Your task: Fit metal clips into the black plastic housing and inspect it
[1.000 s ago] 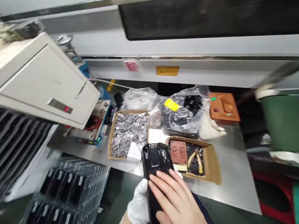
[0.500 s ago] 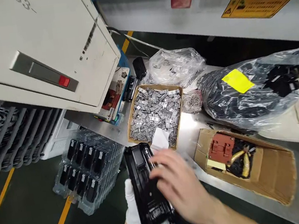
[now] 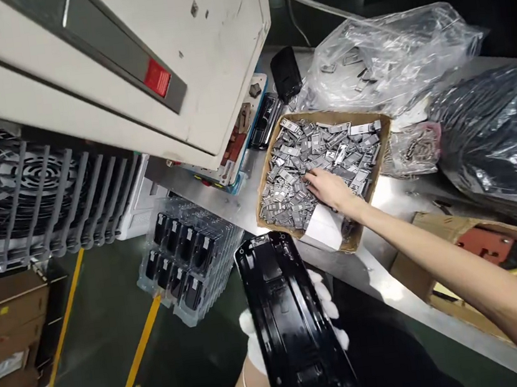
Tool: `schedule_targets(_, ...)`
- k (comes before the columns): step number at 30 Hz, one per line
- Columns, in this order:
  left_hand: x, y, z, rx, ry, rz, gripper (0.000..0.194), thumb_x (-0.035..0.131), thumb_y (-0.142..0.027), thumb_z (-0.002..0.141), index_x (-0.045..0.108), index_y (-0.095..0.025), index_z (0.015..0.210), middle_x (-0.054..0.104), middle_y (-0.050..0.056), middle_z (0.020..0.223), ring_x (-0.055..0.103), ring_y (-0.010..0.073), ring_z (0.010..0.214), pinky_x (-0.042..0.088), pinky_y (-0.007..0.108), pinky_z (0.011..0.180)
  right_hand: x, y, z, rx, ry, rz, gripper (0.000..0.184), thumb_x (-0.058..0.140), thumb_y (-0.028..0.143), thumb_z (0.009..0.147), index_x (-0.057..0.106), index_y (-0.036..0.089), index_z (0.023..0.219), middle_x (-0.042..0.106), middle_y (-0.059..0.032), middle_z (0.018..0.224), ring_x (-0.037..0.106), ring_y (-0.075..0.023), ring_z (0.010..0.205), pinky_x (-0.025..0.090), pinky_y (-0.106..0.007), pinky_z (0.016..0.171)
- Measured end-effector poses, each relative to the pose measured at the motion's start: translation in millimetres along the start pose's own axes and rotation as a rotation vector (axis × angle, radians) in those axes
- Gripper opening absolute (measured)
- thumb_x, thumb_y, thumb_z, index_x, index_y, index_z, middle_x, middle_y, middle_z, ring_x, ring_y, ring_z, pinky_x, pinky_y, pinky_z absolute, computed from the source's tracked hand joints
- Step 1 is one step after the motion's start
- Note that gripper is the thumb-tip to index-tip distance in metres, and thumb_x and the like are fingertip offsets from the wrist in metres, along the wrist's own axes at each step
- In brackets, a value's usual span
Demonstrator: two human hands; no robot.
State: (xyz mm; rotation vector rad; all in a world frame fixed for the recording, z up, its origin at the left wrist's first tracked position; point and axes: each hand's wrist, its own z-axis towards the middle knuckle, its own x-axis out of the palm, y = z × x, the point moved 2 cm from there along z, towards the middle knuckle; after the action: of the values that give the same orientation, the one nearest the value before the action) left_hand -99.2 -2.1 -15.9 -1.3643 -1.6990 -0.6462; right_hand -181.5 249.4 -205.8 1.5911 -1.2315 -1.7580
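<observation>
two hands work at the edge of a steel bench (image 3: 402,251). the left hand (image 3: 254,344), in a white cotton glove, grips a black plastic housing (image 3: 293,321) from behind, gloved fingers (image 3: 329,303) curling around its edge, and holds it upright just off the corner of a cardboard tray (image 3: 319,115). the bare right hand (image 3: 331,188) reaches into that tray, its fingers lying together on a heap of small metal clips (image 3: 315,161); they seem relaxed, but whether they pinch a clip i cannot tell. a white paper slip (image 3: 321,226) lies in the tray's near corner. a clear plastic bag of metal pieces (image 3: 388,58) sits just beyond, and a shrink-wrapped block of black parts (image 3: 186,259) stands left of the housing.
</observation>
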Motion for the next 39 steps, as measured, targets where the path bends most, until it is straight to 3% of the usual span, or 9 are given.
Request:
schedule_targets(2, 7.5, -6, 3, -0.010, 0.047, -0.033, 0.091, 0.093, -0.061, 0.056, 0.067, -0.022, 0.134, 0.070, 0.010, 0.119, 0.069, 0.0251, 0.102, 0.058, 0.038, 0.092, -13, 6, -1, 0.007, -0.023, 0.030, 0.041, 0.067, 0.061, 0.096, 0.066, 0.022, 0.082, 0.060, -0.0047, 0.083, 0.065, -0.0250, 0.080, 0.061, -0.052, 0.086)
schedule_targets(4, 15.9, -17, 7, -0.016, 0.035, 0.190, 0.086, 0.093, -0.050, 0.062, 0.064, -0.023, 0.138, 0.068, 0.010, 0.126, 0.066, 0.0279, 0.113, 0.054, 0.043, 0.103, -36, 17, -12, 0.023, -0.069, 0.060, 0.049, 0.060, 0.071, 0.094, 0.073, 0.023, 0.097, 0.064, -0.0071, 0.094, 0.066, -0.0276, 0.091, 0.058, -0.053, 0.096)
schedule_targets(9, 54.8, -46, 28, 0.160, -0.170, 1.557, 0.072, 0.087, -0.031, 0.068, 0.059, -0.024, 0.134, 0.064, 0.008, 0.125, 0.060, 0.0339, 0.121, 0.047, 0.050, 0.108, -129, 68, -102, 0.191, -0.317, 0.157, 0.055, 0.064, 0.066, 0.093, 0.073, 0.018, 0.118, 0.070, -0.0104, 0.120, 0.069, -0.0265, 0.107, 0.054, -0.049, 0.108)
schedule_targets(12, 84.9, -43, 45, 0.305, -0.036, 2.058, 0.043, 0.070, -0.037, 0.085, 0.062, -0.017, 0.122, 0.066, 0.012, 0.115, 0.062, 0.0332, 0.111, 0.050, 0.050, 0.100, -183, 112, -187, 0.305, -0.487, 0.259, 0.041, 0.071, 0.057, 0.095, 0.071, 0.028, 0.124, 0.072, -0.0064, 0.125, 0.073, -0.0240, 0.109, 0.063, -0.037, 0.096)
schedule_targets(15, 106.5, -30, 58, 0.343, 0.189, 2.263, 0.041, 0.061, -0.033, 0.091, 0.059, -0.016, 0.128, 0.066, 0.014, 0.123, 0.062, 0.0320, 0.118, 0.047, 0.048, 0.107, -209, 155, -251, 0.208, -0.477, 0.316, 0.022, 0.077, 0.049, 0.093, 0.076, 0.038, 0.112, 0.077, -0.0020, 0.112, 0.076, -0.0207, 0.098, 0.066, -0.023, 0.082)
schedule_targets(18, 125.1, -15, 70, 0.315, 0.404, 2.315, 0.035, 0.061, -0.028, 0.089, 0.061, -0.019, 0.123, 0.068, 0.009, 0.117, 0.064, 0.0272, 0.112, 0.050, 0.042, 0.102, -213, 172, -283, 0.092, -0.452, 0.297, 0.018, 0.078, 0.037, 0.095, 0.078, 0.038, 0.113, 0.078, -0.0008, 0.106, 0.077, -0.0167, 0.097, 0.062, -0.015, 0.084)
schedule_targets(22, 146.0, 6, 81, 0.321, 0.627, 2.348, 0.025, 0.063, -0.024, 0.085, 0.061, -0.021, 0.110, 0.066, 0.004, 0.102, 0.063, 0.0202, 0.092, 0.051, 0.034, 0.086, -212, 156, -307, 0.117, -0.587, 0.316, 0.023, 0.073, 0.031, 0.099, 0.075, 0.037, 0.121, 0.076, 0.0017, 0.114, 0.075, -0.0121, 0.103, 0.057, -0.012, 0.092)
schedule_targets(32, 158.8, 50, 102, 0.144, 0.861, 2.668, 0.024, 0.062, -0.026, 0.082, 0.053, -0.017, 0.102, 0.061, 0.008, 0.102, 0.059, 0.0268, 0.093, 0.051, 0.043, 0.085, -203, 163, -343, -0.056, -0.490, -0.328, 0.027, 0.056, 0.012, 0.106, 0.063, 0.012, 0.132, 0.070, -0.0084, 0.128, 0.068, -0.0127, 0.117, 0.038, -0.019, 0.121)
schedule_targets(39, 141.1, 69, 114, 0.327, 1.152, 2.746, 0.040, 0.061, -0.024, 0.082, 0.055, -0.006, 0.117, 0.062, 0.016, 0.108, 0.061, 0.0332, 0.098, 0.054, 0.049, 0.090, -168, 184, -325, -0.048, -0.429, -0.536, 0.032, 0.040, 0.008, 0.109, 0.062, 0.004, 0.132, 0.071, -0.0116, 0.127, 0.072, -0.0218, 0.110, 0.061, -0.033, 0.089)
